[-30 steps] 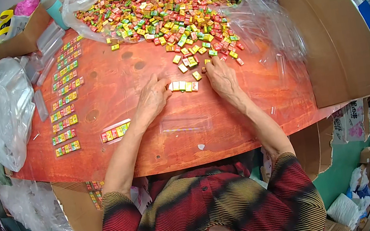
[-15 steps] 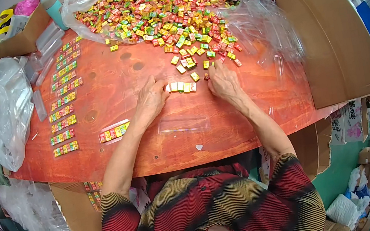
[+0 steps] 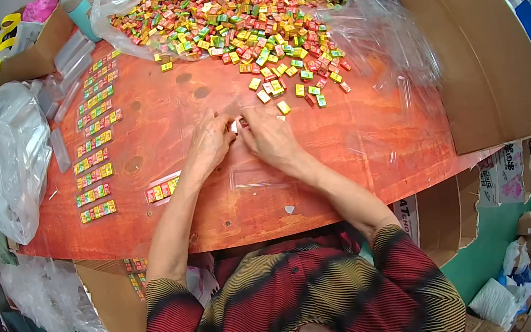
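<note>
Head view shows us a small white-sided box [image 3: 235, 127] pinned between two bare hands on the red wooden table [image 3: 170, 132], at the left end of a short row otherwise covered by the fingers. Beside it we glimpse a dark reddish face. The left hand [image 3: 210, 143] has its fingers bent against the box, and the right hand [image 3: 273, 138] curls just beside them; we cannot tell whether either grips firmly or only steadies it.

Loose boxes in the heap [image 3: 241, 10] beyond are little flat blocks in yellow, red, green and orange. Near the left forearm lies a partly hidden filled pack [image 3: 164, 190], with a clear plastic tray [image 3: 259, 177] to its right.

Half a second ago we saw the right hand at the row's other end, with several white sides exposed between the hands; now it has met the left, uncovering loose boxes at the heap's near edge.

The boxes carry printed labels too small for us to read. Dark lettering and a pink picture mark a white carton panel [image 3: 509, 176] at right.
</note>
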`<state>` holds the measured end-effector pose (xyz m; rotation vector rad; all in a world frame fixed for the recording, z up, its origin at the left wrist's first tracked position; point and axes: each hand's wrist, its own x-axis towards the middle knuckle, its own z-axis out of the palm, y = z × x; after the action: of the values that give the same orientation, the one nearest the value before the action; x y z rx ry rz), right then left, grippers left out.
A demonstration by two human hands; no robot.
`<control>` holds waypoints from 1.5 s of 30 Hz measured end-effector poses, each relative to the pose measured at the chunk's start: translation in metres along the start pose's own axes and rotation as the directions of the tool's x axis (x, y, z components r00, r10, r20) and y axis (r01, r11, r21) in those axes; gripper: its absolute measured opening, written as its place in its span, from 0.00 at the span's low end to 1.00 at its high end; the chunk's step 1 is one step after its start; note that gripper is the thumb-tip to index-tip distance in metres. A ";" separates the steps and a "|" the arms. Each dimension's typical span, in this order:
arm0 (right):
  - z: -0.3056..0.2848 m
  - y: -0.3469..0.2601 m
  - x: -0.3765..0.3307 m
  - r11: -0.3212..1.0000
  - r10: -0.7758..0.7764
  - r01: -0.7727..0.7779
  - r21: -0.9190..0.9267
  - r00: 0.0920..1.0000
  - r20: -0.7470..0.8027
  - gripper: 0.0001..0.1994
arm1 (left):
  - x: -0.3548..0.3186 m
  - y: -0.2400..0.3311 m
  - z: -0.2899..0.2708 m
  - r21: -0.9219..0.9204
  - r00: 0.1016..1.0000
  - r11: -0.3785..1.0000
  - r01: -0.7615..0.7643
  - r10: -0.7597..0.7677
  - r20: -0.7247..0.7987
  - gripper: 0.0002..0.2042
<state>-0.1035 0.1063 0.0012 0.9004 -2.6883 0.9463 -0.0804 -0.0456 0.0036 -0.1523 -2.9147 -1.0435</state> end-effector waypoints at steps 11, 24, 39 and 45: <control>-0.052 0.028 -0.013 0.996 -0.021 0.035 -0.082 0.985 0.172 0.28 | -0.005 0.004 -0.001 -0.042 0.992 0.992 -0.119 0.117 -0.037 0.25; -0.062 0.060 -0.014 0.996 0.092 -0.090 -0.021 0.939 0.330 0.19 | 0.009 0.012 0.007 0.071 0.993 0.991 -0.111 0.108 0.047 0.22; -0.041 0.030 -0.022 0.992 0.052 -0.030 -0.121 0.981 0.189 0.19 | 0.000 0.011 0.010 0.005 0.985 0.986 -0.168 0.168 -0.035 0.21; -0.036 0.037 -0.024 1.000 -0.030 0.030 0.002 0.980 0.197 0.17 | -0.005 0.016 0.015 0.010 0.977 0.977 -0.213 0.213 -0.026 0.18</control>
<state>-0.1076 0.1630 0.0031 1.0851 -2.8273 0.8933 -0.0737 -0.0243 0.0019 -0.4361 -2.7995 -0.9918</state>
